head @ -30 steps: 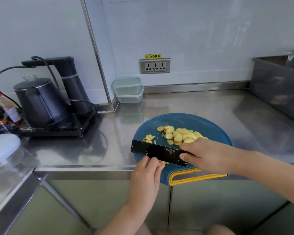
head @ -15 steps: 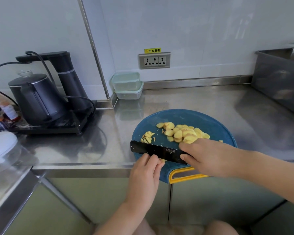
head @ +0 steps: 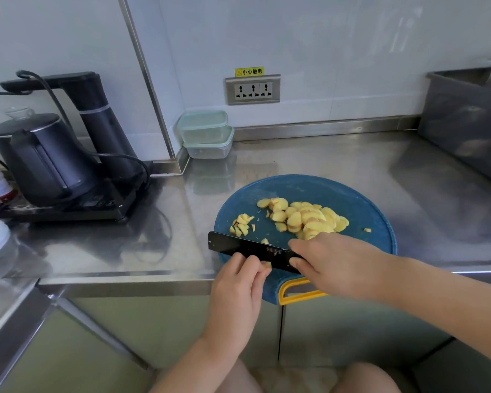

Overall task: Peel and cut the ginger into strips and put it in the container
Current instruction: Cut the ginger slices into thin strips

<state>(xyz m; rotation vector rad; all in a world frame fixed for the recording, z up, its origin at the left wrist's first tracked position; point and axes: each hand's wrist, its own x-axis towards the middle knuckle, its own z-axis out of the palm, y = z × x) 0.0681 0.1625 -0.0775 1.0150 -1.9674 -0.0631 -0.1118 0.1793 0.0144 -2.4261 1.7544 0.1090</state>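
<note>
Small yellow warning sticker point(head: 249, 71) on the white tiled wall point(head: 352, 52) reading 小心触电, just above the silver triple wall socket point(head: 253, 89), small brand mark on the black kitchen knife point(head: 250, 248) too blurred to read

free: counter point(head: 338, 160) right of board point(head: 366, 211) | blocked left: kettle point(head: 40, 160)

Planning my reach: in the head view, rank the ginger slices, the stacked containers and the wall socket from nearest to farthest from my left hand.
From the left hand:
1. Ginger slices: on the blue board, just ahead and right.
2. Stacked containers: back corner of the counter.
3. Wall socket: higher up, behind the containers.
</note>
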